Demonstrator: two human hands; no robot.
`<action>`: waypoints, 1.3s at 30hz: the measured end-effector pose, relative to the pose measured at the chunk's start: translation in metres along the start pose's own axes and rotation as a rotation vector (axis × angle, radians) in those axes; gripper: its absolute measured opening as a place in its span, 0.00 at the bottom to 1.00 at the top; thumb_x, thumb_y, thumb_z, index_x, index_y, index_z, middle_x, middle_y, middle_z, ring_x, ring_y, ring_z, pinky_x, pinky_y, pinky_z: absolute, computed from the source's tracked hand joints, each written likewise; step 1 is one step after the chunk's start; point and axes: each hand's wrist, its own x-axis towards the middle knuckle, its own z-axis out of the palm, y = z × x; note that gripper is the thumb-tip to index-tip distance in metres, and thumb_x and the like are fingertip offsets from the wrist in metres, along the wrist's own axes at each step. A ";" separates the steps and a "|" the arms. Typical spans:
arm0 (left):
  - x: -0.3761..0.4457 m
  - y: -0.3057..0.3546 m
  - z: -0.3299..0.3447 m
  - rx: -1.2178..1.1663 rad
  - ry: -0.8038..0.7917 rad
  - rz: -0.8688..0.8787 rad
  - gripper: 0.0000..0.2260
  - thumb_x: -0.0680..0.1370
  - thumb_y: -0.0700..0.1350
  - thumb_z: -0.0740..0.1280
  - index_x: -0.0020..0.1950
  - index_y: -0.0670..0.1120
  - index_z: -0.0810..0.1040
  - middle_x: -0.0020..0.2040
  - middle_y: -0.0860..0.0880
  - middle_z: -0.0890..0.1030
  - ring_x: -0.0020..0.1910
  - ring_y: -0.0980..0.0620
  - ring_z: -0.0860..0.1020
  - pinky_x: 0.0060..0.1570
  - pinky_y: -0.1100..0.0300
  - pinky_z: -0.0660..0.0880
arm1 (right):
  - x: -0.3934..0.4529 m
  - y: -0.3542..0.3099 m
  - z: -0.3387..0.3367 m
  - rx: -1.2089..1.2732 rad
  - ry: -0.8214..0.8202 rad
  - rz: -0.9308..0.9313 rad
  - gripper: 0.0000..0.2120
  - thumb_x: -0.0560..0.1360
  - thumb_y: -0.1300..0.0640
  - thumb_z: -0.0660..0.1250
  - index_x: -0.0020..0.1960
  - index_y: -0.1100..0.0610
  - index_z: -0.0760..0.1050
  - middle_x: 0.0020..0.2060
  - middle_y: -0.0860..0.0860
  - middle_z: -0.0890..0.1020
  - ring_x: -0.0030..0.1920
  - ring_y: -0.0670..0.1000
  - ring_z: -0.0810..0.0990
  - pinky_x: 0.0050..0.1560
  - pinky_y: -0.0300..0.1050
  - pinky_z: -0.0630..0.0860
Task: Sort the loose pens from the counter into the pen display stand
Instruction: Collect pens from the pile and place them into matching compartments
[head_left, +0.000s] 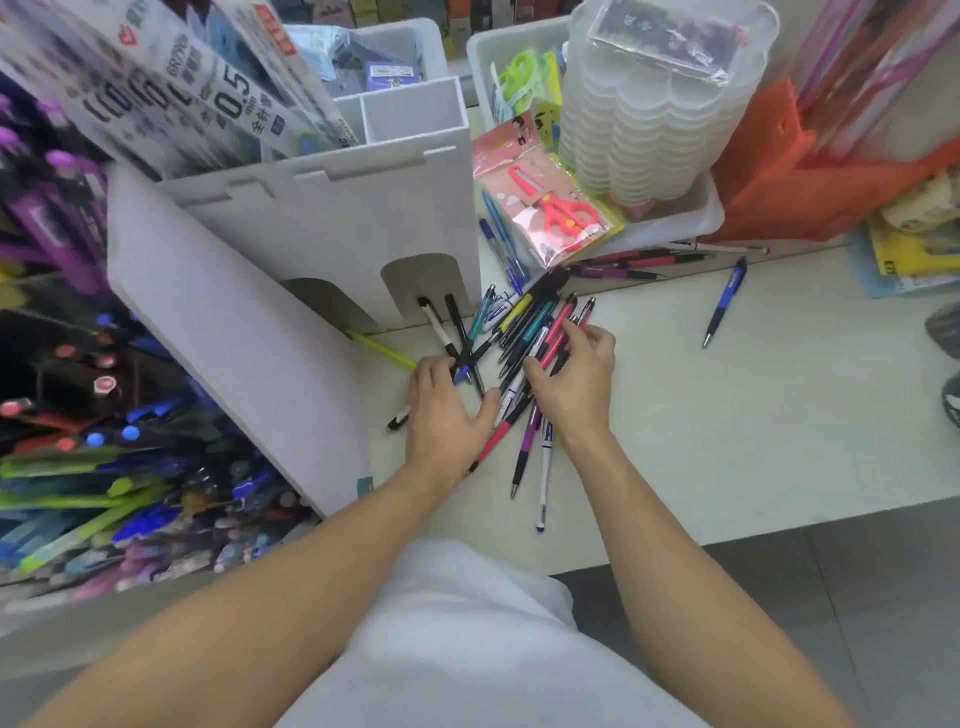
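Observation:
A pile of loose pens (524, 332) in pink, teal, black, yellow and purple lies on the white counter (727, 415) beside the grey pen display stand (249, 332). My left hand (447, 410) lies on the pile's left side, fingers curled over a blue and black pen. My right hand (576, 374) sits on the pile's right side, with its fingers pinching pink pens. Two black-and-white pens (441, 322) poke out of an arched slot at the stand's base. A single blue pen (724, 304) lies apart to the right.
The stand's left side holds several rows of coloured pens (104, 467). Packaged red scissors (556, 208) and stacked clear lidded boxes (654, 104) sit behind the pile in a white tray. An orange bag (810, 176) stands at the right. More pens (649, 257) lie along the counter's back edge.

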 end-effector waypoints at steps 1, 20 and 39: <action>-0.007 -0.001 -0.002 -0.023 0.015 0.016 0.21 0.76 0.51 0.71 0.64 0.41 0.73 0.61 0.46 0.75 0.62 0.49 0.70 0.65 0.55 0.70 | 0.000 0.001 -0.001 -0.003 -0.007 -0.004 0.30 0.74 0.54 0.75 0.73 0.57 0.71 0.67 0.54 0.68 0.67 0.55 0.71 0.70 0.46 0.72; 0.070 -0.002 -0.010 -0.021 0.151 -0.629 0.28 0.73 0.54 0.75 0.63 0.37 0.71 0.60 0.39 0.79 0.59 0.39 0.78 0.56 0.46 0.77 | -0.002 -0.023 0.011 -0.023 -0.107 0.107 0.25 0.66 0.49 0.81 0.59 0.55 0.77 0.47 0.48 0.82 0.48 0.51 0.83 0.54 0.53 0.81; 0.053 0.013 -0.018 0.023 -0.135 -0.399 0.36 0.71 0.63 0.73 0.66 0.39 0.70 0.64 0.41 0.71 0.64 0.42 0.71 0.61 0.49 0.72 | -0.070 0.023 -0.054 -0.312 -0.306 0.172 0.44 0.65 0.38 0.80 0.71 0.56 0.66 0.62 0.53 0.73 0.59 0.54 0.77 0.58 0.47 0.74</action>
